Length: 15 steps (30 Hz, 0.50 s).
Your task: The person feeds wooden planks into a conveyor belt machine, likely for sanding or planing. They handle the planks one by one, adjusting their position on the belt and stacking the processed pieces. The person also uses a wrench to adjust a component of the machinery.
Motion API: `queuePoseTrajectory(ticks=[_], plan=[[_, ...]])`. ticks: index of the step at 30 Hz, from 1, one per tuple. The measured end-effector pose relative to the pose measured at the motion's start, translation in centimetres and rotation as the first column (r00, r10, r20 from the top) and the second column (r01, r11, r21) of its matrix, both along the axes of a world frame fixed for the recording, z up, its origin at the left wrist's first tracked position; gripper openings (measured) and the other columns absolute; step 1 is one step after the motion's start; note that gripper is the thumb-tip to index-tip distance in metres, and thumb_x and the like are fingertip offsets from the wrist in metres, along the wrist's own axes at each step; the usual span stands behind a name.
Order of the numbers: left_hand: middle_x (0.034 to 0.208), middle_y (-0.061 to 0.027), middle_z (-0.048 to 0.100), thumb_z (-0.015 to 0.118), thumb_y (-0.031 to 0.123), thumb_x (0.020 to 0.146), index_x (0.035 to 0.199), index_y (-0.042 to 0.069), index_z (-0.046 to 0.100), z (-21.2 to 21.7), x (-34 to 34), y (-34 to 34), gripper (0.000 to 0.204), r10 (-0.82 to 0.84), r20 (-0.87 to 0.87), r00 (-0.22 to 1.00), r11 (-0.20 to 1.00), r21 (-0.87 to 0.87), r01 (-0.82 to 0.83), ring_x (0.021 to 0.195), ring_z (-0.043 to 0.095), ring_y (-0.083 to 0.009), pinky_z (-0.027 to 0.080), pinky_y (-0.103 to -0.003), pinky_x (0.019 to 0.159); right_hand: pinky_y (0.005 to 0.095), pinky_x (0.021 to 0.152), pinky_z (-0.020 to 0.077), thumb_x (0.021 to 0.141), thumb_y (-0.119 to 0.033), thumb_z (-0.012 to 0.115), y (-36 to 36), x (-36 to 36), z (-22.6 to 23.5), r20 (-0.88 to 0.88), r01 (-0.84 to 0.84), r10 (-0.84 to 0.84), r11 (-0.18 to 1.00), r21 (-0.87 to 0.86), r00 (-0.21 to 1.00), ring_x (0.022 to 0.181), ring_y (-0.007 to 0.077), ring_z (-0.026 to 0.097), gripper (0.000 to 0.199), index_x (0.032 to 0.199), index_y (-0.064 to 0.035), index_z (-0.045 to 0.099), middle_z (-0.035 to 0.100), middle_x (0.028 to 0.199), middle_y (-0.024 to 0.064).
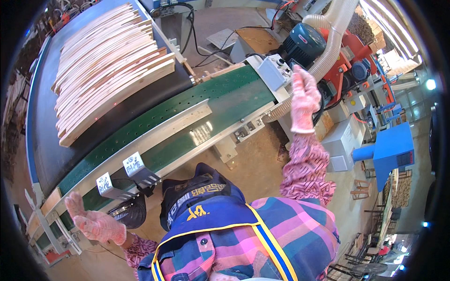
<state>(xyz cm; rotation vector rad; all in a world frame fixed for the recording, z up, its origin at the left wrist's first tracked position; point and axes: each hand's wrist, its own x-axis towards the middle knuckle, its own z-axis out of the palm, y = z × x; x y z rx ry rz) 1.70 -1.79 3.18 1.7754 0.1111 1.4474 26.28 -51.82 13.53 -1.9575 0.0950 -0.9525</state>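
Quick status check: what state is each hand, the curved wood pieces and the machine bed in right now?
Left hand in pink knit glove: open, fingers spread, holding nothing.
Right hand in pink knit glove: raised near the grey control box, holding nothing.
Stack of curved pale wooden slats: lying flat on the black table.
Green curved machine bed: no slat on it.

- A dark flat bed (51,140) with a blue edge carries a fanned stack of curved pale wooden slats (108,65)
- Just beside it, a green curved guide table (220,100) — dotted with holes — bears a long pale curved rail (154,133)
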Motion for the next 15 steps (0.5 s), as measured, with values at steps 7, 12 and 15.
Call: queuePoseTrajectory(ticks=[7, 12, 15], plan=[[0.143, -0.0216, 0.056, 0.041, 0.035, 0.108, 0.141, 0.004, 0.056, 5.3, 5.4, -5.5, 0.048, -0.251, 0.065, 0.966, 0.909, 0.360, 0.212, 0.122, 0.062, -0.0392, 0.047, -0.052, 0.109, 0.0394, 0.100, 0.0502, 0.099, -0.044, 0.063, -15.2, 8.3, -5.0, -0.302, 0.148, -0.345, 0.839, -0.523, 0.889, 0.114, 0.0285, 0.067, 0.032, 0.120, -0.0235, 0.075, 0.073, 0.120, 0.0066], [0.125, -0.0204, 0.069, 0.043, 0.013, 0.098, 0.126, -0.005, 0.064, 6.5, 3.2, -10.9, 0.039, 0.174, -0.234, 0.956, 0.899, 0.434, -0.057, 0.114, 0.065, -0.0363, 0.053, -0.045, 0.097, 0.0404, 0.099, 0.0506, 0.097, -0.037, 0.059, -14.4, 14.9, -3.9, -0.379, -0.185, -0.131, 0.702, -0.688, 0.916, 0.115, 0.0295, 0.066, 0.031, 0.123, -0.0241, 0.073, 0.071, 0.122, 0.0086], [0.123, -0.0227, 0.070, 0.047, 0.008, 0.090, 0.127, -0.008, 0.063, 6.0, 2.6, -11.0, 0.044, 0.133, -0.207, 0.969, 0.899, 0.437, -0.030, 0.116, 0.065, -0.0399, 0.050, -0.045, 0.103, 0.0453, 0.098, 0.0505, 0.091, -0.032, 0.056, -17.1, 19.1, -3.2, -0.530, -0.416, -0.123, 0.482, -0.771, 0.839, 0.112, 0.0360, 0.065, 0.034, 0.116, -0.0169, 0.073, 0.072, 0.116, 0.0139]])
